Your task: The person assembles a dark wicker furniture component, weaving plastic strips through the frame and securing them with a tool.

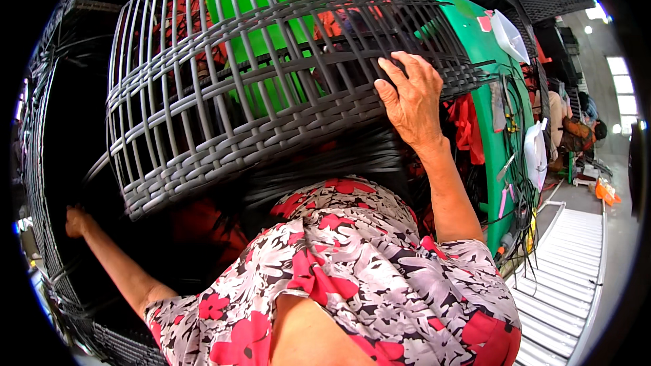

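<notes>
A partly woven grey rattan basket frame (224, 139) lies tilted across my front, its upright ribs bare between woven bands. My right hand (413, 102) rests against its right part, fingers spread and bent, fingertips touching the weave. Out to the left, my left hand (78, 222) is closed in deep shadow; what its fingers hold cannot be made out. A loose grey strand (97, 167) sticks out from the basket's left side above that hand. More dark strands (332, 169) lie bunched between the basket and my waist.
Behind the ribs stands a bright green plastic chair (264, 0). To the right, a green board (478, 34) carries white containers (536, 156) and hanging black strands. A dark woven panel (51, 115) rises at far left. A person (580, 132) sits at far right, beyond a white slatted panel (563, 278).
</notes>
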Motion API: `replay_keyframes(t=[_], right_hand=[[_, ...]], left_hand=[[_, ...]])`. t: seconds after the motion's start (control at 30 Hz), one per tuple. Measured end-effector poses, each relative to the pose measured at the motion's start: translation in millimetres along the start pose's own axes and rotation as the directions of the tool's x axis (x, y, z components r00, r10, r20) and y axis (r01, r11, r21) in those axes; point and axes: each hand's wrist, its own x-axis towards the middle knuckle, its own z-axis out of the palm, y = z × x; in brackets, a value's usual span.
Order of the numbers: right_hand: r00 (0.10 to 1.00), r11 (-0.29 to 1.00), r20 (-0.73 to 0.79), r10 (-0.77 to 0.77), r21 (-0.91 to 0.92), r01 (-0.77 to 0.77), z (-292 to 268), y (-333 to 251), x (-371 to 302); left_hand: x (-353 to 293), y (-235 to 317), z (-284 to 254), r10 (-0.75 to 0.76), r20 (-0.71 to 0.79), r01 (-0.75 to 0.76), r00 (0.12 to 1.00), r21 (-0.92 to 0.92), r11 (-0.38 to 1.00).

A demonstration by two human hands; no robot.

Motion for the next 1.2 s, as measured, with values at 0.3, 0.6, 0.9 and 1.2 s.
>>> replay_keyframes(t=[0.3,0.6,0.9,1.2], right_hand=[[0.995,0.997,0.081,-0.057,0.059,0.052,-3.7,-1.3,4.4],[0.995,0.982,0.034,-0.09,0.168,0.083,1.1,-0.9,22.9],[0.997,0.992,0.017,-0.069,0.104,0.067,9.1,-0.7,10.8],[0.983,0.96,-0.178,-0.044,0.264,0.09,8.8,-7.5,4.6]], left_hand=[[-204.4,18.4,43.9,-0.29,0.942,0.603,0.172,0.132,0.787],[-223.5,50.1,22.2,0.058,0.507,-0.346,0.86,0.495,0.797],[-456.5,127.9,57.3,0.593,0.804,-0.785,0.033,-0.347,0.513],[-577.8,113.1,131.6,0.416,0.692,-0.723,-0.59,-0.682,0.11]])
